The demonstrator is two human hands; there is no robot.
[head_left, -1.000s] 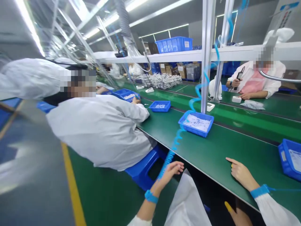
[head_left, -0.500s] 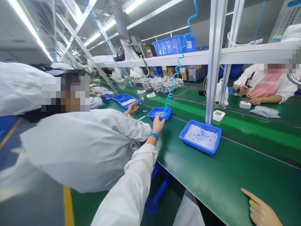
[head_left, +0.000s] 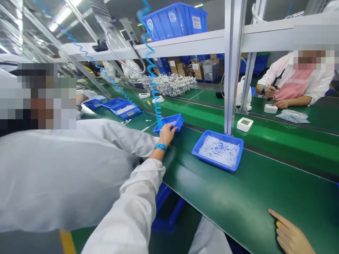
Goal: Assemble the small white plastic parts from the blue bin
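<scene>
My left hand reaches far out over the green bench and grips the near edge of a small blue tray, which is tipped up off the surface. A blue wrist strap with a coiled blue cord is on that wrist. At the lower right, my right hand rests on the bench, its fingers apart and holding nothing. A larger blue tray filled with small white parts sits between the two hands.
A co-worker in a white coat leans on the bench close on my left. Another person sits across the belt. A metal post, a white device, more blue trays and a pile of white parts stand further back.
My left hand rose from below the bench edge, reached to the small blue tray, took hold of it and tilted it. My right hand stayed on the bench.
</scene>
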